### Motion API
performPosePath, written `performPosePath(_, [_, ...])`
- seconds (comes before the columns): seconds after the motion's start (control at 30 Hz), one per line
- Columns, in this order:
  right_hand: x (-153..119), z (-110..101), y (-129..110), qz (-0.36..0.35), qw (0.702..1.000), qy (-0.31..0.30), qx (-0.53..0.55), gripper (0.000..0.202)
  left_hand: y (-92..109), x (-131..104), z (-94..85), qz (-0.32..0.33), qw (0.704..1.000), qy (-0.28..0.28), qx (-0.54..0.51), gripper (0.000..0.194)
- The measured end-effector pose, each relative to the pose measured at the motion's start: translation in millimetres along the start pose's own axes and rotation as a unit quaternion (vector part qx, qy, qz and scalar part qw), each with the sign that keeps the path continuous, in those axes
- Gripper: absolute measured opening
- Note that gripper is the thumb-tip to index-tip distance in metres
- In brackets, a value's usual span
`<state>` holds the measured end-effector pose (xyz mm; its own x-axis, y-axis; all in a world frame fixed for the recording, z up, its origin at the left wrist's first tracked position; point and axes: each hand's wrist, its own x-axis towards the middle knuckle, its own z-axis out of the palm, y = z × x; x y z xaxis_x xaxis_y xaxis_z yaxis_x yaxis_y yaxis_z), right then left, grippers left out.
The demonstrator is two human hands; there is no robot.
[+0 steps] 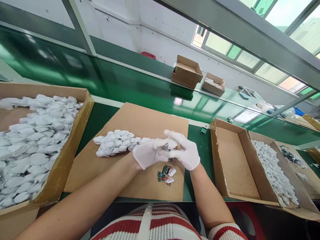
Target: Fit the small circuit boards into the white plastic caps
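Observation:
In white gloves, my left hand (151,151) and my right hand (186,151) meet above a cardboard sheet (150,120). Between their fingertips is a small white plastic casing (171,144), gripped from both sides. A bit of red shows beside it; the gloves hide most of the piece. Just below lie small green circuit boards (165,169) with red and black wires and white parts (172,171) attached. Left of my left hand, a pile of white plastic casings (116,143) rests on the cardboard.
A large cardboard box (86,110) of white pieces stands at the left. At the right are a shallow cardboard box (237,160) and another box holding small white parts (272,166). A lone circuit board (204,130) lies on the green bench. Boxes (187,71) sit behind the green panel.

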<state>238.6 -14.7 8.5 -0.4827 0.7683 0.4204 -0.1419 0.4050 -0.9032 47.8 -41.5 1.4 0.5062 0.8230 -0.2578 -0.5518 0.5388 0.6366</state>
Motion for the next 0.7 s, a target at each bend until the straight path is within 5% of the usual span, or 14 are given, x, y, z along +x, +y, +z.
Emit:
performPosePath(0.13, [0, 1, 2, 0.015, 0.999, 0.006, -0.036, 0.026, -1, -1, -1.9, -0.006, 1.0, 0.004, -0.006, 0.022])
performPosePath(0.27, [-3, 3, 6, 0.062, 0.996, 0.057, 0.002, 0.073, 1, -1, 6.6, 0.04, 0.999, 0.018, -0.014, 0.024])
performPosePath(0.33, [-5, 5, 5, 0.066, 0.993, 0.091, -0.031, 0.073, 2, -1, 10.0, 0.069, 0.997, 0.031, -0.005, 0.027])
performPosePath(0.47, [-9, 9, -2, -0.026, 0.969, 0.12, -0.213, 0.033, 3, -3, 11.4, 0.084, 0.993, 0.067, 0.048, 0.039])
performPosePath(0.6, [-11, 14, -7, -0.115, 0.932, 0.103, -0.327, 0.036, 6, -4, 16.1, 0.075, 0.991, 0.091, 0.068, 0.048])
performPosePath(0.7, [-11, 18, -5, -0.095, 0.941, 0.116, -0.304, 0.043, 8, -4, 21.8, 0.085, 0.99, 0.096, 0.066, 0.051])
